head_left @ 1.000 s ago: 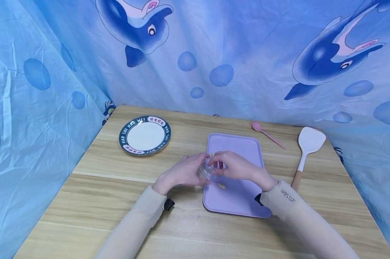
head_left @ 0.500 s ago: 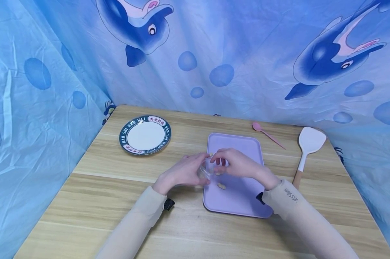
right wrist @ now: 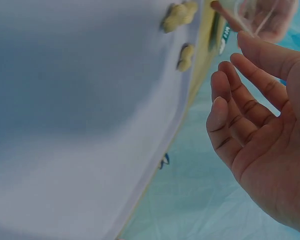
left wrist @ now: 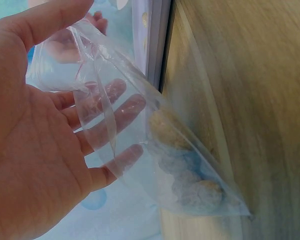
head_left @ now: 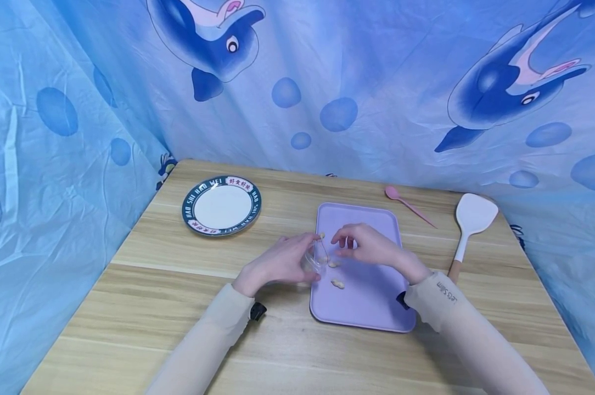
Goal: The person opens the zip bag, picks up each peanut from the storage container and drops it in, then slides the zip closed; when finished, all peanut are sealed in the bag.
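Observation:
My left hand (head_left: 286,260) holds a clear plastic bag (left wrist: 140,130) over the left edge of the purple tray (head_left: 371,302). In the left wrist view the thumb lies on the near side of the bag and the fingers show through the film. Brown lumps that look like peanuts (left wrist: 170,131) sit in the bag's lower corner. On the tray lie peanuts in the shell (head_left: 337,283), two of them clear in the right wrist view. Just right of the bag, over the tray, hovers my right hand (head_left: 369,245), fingers loosely bent, with nothing in it.
A white plate with a dark green rim (head_left: 254,204) is at the back left of the wooden table (head_left: 179,307). Behind the tray, to the right, lie a small pink spoon (head_left: 407,204) and a white spatula (head_left: 475,214) with a wooden handle. Blue dolphin-print cloth (head_left: 307,49) hangs behind.
My right hand has drawn away from the bag's mouth to the right, uncovering a peanut on the tray beside the bag. The left hand has stayed in place with the bag.

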### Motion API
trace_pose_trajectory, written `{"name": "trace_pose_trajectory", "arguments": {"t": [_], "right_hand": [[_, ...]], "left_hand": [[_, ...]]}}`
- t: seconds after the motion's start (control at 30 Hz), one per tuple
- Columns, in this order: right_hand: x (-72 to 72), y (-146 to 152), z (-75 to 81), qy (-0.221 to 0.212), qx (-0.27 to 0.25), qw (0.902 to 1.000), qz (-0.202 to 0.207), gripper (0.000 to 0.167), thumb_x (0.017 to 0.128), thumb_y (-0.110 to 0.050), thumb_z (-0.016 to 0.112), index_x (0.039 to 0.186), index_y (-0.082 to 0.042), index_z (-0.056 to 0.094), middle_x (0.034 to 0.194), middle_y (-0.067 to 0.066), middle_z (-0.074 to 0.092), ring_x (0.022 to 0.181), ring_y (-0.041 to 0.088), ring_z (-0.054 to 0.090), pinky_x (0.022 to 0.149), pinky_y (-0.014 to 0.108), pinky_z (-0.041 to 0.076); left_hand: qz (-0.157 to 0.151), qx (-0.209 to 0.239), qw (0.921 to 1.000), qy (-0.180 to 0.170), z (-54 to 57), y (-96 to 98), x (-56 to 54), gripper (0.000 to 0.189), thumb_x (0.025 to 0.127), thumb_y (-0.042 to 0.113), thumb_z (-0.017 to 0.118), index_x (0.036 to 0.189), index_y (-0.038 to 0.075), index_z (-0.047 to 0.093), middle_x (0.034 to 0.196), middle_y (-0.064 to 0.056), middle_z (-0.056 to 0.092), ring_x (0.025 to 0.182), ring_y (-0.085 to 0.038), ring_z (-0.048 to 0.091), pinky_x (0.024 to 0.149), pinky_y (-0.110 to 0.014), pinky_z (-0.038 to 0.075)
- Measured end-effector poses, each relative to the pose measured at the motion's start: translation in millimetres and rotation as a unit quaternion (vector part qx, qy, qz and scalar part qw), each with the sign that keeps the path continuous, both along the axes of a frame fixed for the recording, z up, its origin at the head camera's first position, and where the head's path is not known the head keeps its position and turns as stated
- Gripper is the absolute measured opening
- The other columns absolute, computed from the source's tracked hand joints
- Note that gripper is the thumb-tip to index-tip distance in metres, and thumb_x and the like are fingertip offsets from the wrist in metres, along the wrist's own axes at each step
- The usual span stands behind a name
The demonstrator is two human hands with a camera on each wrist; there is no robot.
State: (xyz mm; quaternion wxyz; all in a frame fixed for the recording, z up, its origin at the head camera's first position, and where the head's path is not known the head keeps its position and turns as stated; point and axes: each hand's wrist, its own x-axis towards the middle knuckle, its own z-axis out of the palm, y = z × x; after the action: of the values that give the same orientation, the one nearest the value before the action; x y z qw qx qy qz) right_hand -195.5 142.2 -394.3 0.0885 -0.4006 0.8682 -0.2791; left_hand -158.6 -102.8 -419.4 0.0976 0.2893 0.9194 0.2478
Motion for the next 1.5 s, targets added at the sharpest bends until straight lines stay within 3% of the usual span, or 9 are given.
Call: {"name": "trace_pose_trajectory", "arguments": {"t": [0.13, 0.37, 0.57, 1.5], "right_hand": [[-2.7, 3, -10.0, -0.005, 0.008, 1.0000, -0.001, 0.019, 0.085, -0.005, 0.076, 0.103, -0.002, 0.072, 0.085, -0.001, 0.065, 0.074, 0.013, 0.059, 0.069, 0.036, 0.053], [0.2, 3, -22.2, -0.035, 0.003, 0.9992, 0.018, 0.020, 0.082, -0.004, 0.079, 0.101, 0.000, 0.072, 0.084, 0.006, 0.067, 0.075, 0.017, 0.060, 0.068, 0.029, 0.051], [0.7, 2, -31.4, -0.044, 0.011, 0.9987, 0.023, 0.018, 0.082, -0.006, 0.080, 0.097, -0.004, 0.072, 0.080, 0.000, 0.064, 0.075, 0.016, 0.059, 0.069, 0.028, 0.049], [2.8, -1, -36.6, -0.028, 0.033, 0.9989, 0.015, 0.009, 0.084, -0.001, 0.077, 0.089, -0.007, 0.072, 0.080, -0.004, 0.062, 0.074, 0.007, 0.055, 0.068, 0.025, 0.048]], "left_hand": [[-0.002, 0.003, 1.0000, 0.004, 0.4, -0.7, 0.3, 0.090, 0.078, 0.045, 0.081, 0.150, 0.012, 0.039, 0.141, -0.006, 0.056, 0.130, -0.018, 0.051, 0.109, -0.050, 0.033], [-0.004, 0.013, 0.9999, 0.001, 0.8, -0.8, 1.1, 0.090, 0.077, 0.044, 0.082, 0.149, 0.010, 0.040, 0.145, -0.007, 0.053, 0.131, -0.019, 0.050, 0.109, -0.049, 0.033], [-0.009, 0.010, 0.9999, 0.004, 2.0, -0.4, 1.4, 0.089, 0.078, 0.043, 0.082, 0.149, 0.009, 0.040, 0.142, -0.008, 0.056, 0.130, -0.018, 0.050, 0.108, -0.050, 0.033], [-0.006, 0.004, 1.0000, 0.003, 2.0, -0.2, 1.3, 0.090, 0.077, 0.042, 0.083, 0.149, 0.010, 0.040, 0.140, -0.007, 0.057, 0.128, -0.017, 0.052, 0.108, -0.049, 0.034]]}}
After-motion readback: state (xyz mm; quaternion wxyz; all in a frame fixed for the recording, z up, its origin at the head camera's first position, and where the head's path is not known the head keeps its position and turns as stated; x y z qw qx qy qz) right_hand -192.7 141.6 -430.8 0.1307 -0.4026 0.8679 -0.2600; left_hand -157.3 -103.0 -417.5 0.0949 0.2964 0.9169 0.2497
